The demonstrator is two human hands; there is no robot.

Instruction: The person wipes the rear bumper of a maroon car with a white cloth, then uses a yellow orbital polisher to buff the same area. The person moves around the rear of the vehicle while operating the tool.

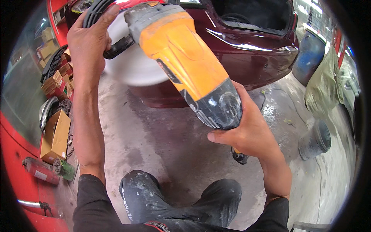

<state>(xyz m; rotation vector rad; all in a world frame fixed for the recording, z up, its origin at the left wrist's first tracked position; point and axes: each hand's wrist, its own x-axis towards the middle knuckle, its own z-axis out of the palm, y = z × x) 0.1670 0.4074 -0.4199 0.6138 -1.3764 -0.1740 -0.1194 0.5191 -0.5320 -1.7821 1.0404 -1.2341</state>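
An orange and black electric polisher (189,58) is held up in both my hands, slanting from upper left to lower right. Its round white pad (143,67) looks smeared by motion and overlaps the dark maroon car bumper (239,63); whether they touch, I cannot tell. My left hand (91,42) is closed round the black front handle (96,13) beside the tool's head. My right hand (251,127) wraps the black rear end of the body, its thumb near the underside; some of its fingers are hidden behind the tool.
Cardboard boxes (56,135), a red cylinder (40,170) and a green can (63,169) stand along the left. To the right are a dark bucket (315,139), a blue drum (309,58) and a hanging plastic bag (324,85). A cable (297,102) crosses the concrete floor.
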